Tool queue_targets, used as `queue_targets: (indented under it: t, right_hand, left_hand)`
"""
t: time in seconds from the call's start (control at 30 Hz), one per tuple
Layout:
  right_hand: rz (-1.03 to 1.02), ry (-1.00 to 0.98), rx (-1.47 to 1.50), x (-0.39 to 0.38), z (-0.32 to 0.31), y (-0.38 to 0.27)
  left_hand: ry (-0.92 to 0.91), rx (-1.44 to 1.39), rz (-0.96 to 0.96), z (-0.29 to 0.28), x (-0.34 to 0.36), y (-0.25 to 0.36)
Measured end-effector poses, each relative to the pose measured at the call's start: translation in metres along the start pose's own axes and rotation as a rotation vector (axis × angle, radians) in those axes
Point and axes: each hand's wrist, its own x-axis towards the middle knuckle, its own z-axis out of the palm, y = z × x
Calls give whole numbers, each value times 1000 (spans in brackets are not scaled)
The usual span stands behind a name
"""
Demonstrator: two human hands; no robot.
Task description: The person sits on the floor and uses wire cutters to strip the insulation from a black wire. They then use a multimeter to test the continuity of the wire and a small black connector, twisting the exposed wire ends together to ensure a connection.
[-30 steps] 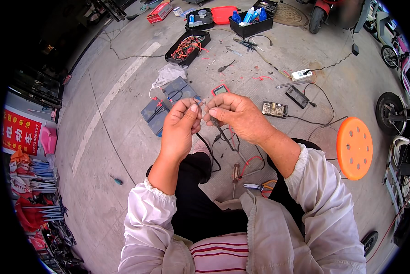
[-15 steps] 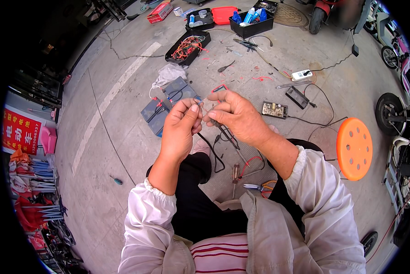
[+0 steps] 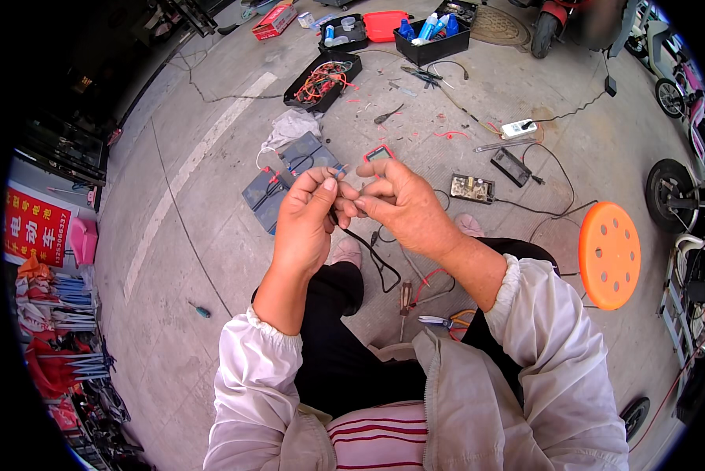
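Observation:
My left hand point(image 3: 309, 216) is closed, thumb against fingers, on the end of a black cable point(image 3: 374, 250) that hangs in a loop below it. Thin wire ends, one bluish, stick up from those fingers. My right hand point(image 3: 406, 202) meets it with thumb and fingers pinched; what lies between them is too small to make out. Beyond the hands are two grey battery-like blocks point(image 3: 264, 202) with dark leads and a red-edged meter point(image 3: 379, 153). Between my feet, a screwdriver point(image 3: 405, 295) and orange-handled scissors point(image 3: 439, 320) lie on the ground.
An opened circuit case point(image 3: 473, 188), a black adapter point(image 3: 511, 167) and a white power strip point(image 3: 520, 129) lie right of the hands. Farther off are a black tray of wires point(image 3: 325, 82) and a bottle box point(image 3: 433, 43). An orange stool point(image 3: 610, 255) stands at right.
My right hand has shifted slightly left and down, uncovering more of the red meter. The cable loop has swung to the right. A dark thin length under the right hand no longer shows.

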Motion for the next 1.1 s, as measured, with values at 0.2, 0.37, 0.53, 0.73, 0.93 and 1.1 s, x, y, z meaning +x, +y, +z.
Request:
queue_targets:
  t: [0.2,0.37,0.53,0.73,0.93,1.1]
  right_hand:
    - [232,-141,366,3,-1,-1]
    - [290,-151,349,3,-7,5]
    - [260,-130,320,1,-2,-2]
    - [178,-103,296,-1,-2,-4]
    - [161,-85,272,0,-4,-8]
    - [132,-50,243,0,-2,-8]
  left_hand:
    - [-20,10,9,-2,0,0]
    - [-30,4,-2,2,0,0]
    - [15,-2,-17,0,-1,3]
    - [83,-19,-14,-2,1,0]
    - [82,-2,-67,-5,1,-2]
    - [88,37,-59,0,0,1]
